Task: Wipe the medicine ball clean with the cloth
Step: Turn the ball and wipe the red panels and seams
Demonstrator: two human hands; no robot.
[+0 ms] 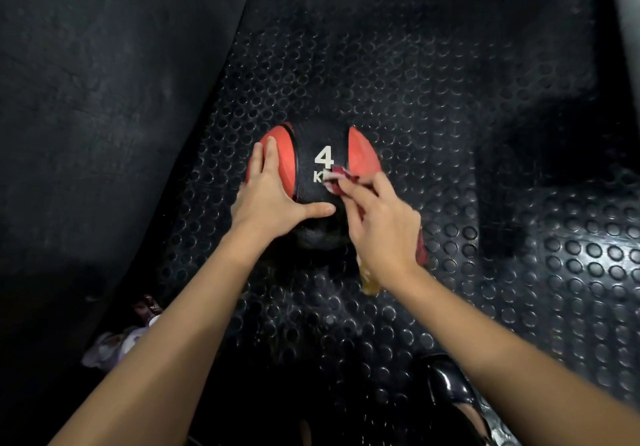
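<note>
Resting between hands, medicine ball [313,168] — left hand [268,199] flat on it, right hand [382,227] pinching cloth [341,179] against it

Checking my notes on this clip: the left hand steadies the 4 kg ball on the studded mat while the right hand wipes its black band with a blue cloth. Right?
Not quite: the cloth is red and patterned, not blue, as the head view shows. The rest stands.

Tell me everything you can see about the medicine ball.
The medicine ball is round, with a black textured middle band between two red-orange side panels, rubbery in look. White print reads "4" above a partly covered "K". It sits on the black studded floor mat. The left hand rests flat on its left side; the right hand presses a reddish cloth against the print.
</note>
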